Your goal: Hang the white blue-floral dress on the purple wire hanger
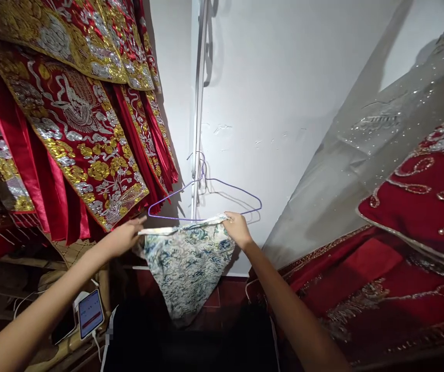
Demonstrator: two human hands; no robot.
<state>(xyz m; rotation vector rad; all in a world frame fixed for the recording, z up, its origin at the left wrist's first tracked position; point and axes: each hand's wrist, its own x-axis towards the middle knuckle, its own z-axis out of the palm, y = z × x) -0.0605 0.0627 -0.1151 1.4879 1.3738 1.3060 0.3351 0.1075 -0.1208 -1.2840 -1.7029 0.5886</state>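
A floral garment in white, blue and green, with a pale band along its top edge, hangs stretched between my two hands, its lower part narrowing toward the floor. My left hand is closed on the band's left end, its fingers pointing toward the wall. At the right end, my right hand pinches the band's upper edge. Just behind the garment, a purple wire hanger hangs by a white upright rail on the wall. The garment's top edge overlaps the hanger's lower bar; whether they touch I cannot tell.
Red costumes with gold and silver embroidery hang at left. Below them, a lit phone with a white cable rests on a wooden chair. At right are sparkling sheer fabric and a red beaded cloth.
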